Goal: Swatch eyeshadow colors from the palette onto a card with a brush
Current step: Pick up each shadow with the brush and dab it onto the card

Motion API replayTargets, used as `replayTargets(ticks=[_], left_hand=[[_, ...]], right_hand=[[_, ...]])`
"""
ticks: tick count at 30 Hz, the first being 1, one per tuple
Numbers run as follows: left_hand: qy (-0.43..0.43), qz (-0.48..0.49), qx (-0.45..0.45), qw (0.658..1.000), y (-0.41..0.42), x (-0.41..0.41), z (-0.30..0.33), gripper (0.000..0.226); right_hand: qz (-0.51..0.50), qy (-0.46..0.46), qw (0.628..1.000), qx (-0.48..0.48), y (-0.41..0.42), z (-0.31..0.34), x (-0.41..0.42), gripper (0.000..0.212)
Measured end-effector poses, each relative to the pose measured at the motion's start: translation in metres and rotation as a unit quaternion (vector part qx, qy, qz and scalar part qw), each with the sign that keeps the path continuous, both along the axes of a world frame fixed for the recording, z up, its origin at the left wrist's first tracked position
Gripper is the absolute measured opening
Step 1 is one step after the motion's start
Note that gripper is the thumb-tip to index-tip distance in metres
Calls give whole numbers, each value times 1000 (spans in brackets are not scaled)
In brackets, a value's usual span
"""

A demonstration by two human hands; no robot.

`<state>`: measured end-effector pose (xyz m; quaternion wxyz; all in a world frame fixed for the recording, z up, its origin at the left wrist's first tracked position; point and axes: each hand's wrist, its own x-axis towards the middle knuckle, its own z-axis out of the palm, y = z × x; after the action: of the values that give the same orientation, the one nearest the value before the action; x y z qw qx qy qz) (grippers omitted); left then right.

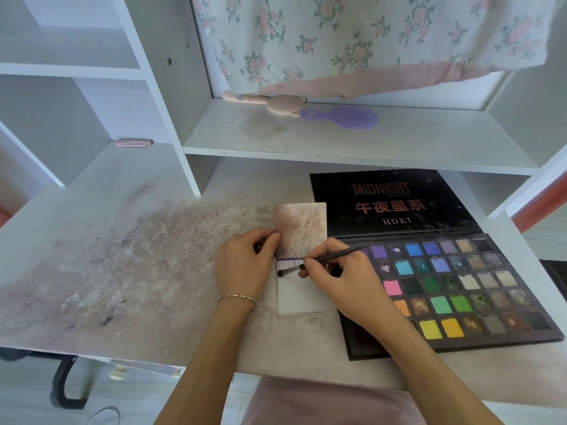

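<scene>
Two cards (302, 297): right hand (340, 280) fingers pinch one brush (322, 259); left hand (242, 265) pinches the upper card (302, 230).

One head-worn wide-angle view looks forward and steeply down, close over the bench (129, 271), with shelves (337, 139) at the far side.

My right hand (334, 277) covers the palette (460, 286)'s leftmost pans and the right edge of the white card (302, 299), so I cannot read those shades. The brush (319, 259)'s handle end blurs into the purple pans. My left hand (245, 265) hides the stained card (302, 228)'s lower left corner.
</scene>
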<state>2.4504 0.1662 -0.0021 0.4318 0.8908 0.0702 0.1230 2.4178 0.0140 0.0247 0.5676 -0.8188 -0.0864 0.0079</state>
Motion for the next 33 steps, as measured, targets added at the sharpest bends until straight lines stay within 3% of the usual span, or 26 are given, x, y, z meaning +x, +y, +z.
replayTargets(ticks=[4, 13, 21, 33], left_hand=[[1, 1, 3, 1000, 0, 0, 0, 15], [1, 6, -5, 1000, 0, 0, 1, 15], [1, 5, -6, 1000, 0, -1, 0, 14], [-6, 6, 5, 1000, -1, 0, 1, 13]], right_hand=[[-46, -35, 995, 78, -8, 5, -1, 18], [-118, -57, 989, 63, -53, 11, -10, 28], [-172, -67, 983, 0, -74, 0, -14, 30], [-125, -61, 986, -89, -75, -3, -15, 25]])
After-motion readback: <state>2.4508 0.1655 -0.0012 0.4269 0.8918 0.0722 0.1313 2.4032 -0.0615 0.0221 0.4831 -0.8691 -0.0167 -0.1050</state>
